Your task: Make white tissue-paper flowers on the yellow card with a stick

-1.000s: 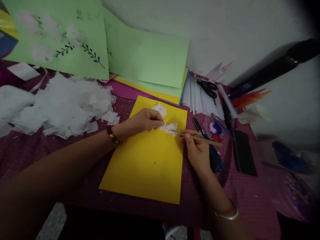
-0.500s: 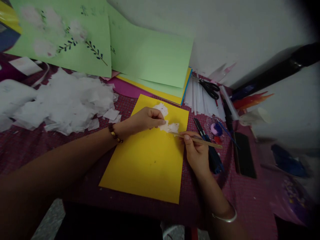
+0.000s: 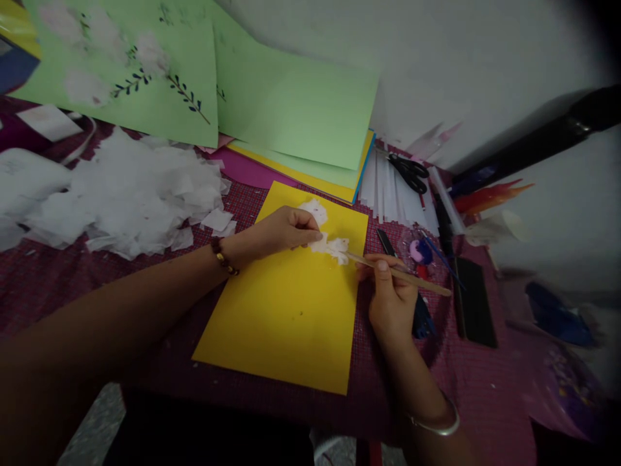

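Note:
A yellow paper sheet (image 3: 291,310) lies on the maroon cloth in front of me. White tissue pieces (image 3: 334,246) are stuck near its top edge. My left hand (image 3: 281,230) rests on the sheet with its fingers curled and a fingertip pressing the tissue. My right hand (image 3: 391,294) is closed around a thin wooden brush (image 3: 412,279), whose tip touches the tissue from the right.
A heap of white tissue scraps (image 3: 126,194) lies to the left. Green sheets (image 3: 291,103) lean against the wall at the back. Black scissors (image 3: 410,171), white paper strips (image 3: 388,191), a paint palette (image 3: 420,252) and a black flat object (image 3: 475,301) crowd the right side.
My right hand and the brush have shifted slightly right and down. My left hand stays on the tissue.

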Demonstrator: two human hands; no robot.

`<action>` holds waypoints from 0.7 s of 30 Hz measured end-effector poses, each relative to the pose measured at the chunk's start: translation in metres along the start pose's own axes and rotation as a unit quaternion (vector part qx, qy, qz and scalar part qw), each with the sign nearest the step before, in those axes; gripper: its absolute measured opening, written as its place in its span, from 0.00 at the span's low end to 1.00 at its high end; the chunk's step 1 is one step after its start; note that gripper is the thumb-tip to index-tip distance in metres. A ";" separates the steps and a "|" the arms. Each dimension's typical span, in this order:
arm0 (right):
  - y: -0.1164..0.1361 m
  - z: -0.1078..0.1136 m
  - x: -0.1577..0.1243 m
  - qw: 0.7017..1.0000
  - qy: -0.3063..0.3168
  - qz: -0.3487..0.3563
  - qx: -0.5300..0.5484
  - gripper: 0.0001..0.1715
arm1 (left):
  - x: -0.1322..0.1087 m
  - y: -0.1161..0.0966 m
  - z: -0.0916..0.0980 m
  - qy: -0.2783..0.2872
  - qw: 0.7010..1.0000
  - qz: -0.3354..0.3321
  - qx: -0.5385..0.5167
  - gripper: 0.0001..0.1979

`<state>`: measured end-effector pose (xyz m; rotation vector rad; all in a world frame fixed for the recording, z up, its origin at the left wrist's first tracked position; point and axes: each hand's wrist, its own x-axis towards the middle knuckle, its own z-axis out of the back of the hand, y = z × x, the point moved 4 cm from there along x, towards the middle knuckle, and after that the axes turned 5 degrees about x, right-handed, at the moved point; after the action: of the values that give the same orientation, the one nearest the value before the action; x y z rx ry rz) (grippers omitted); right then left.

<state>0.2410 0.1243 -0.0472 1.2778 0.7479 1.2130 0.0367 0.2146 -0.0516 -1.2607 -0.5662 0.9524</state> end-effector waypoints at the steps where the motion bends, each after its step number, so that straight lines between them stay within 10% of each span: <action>1: 0.001 -0.001 0.000 1.000 0.006 0.000 0.000 0.12 | 0.000 0.000 0.000 0.001 1.000 0.001 -0.004 0.10; 15: 0.002 -0.006 0.006 0.998 0.025 0.013 -0.055 0.12 | 0.003 -0.011 -0.013 0.051 0.993 -0.025 0.101 0.07; 21: 0.002 -0.005 0.007 0.999 0.018 0.008 -0.031 0.11 | 0.006 -0.013 -0.030 -0.019 0.970 -0.083 0.229 0.07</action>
<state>0.2377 0.1318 -0.0449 1.2156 0.7232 1.2653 0.0679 0.2032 -0.0478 -0.7704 -0.4403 0.9041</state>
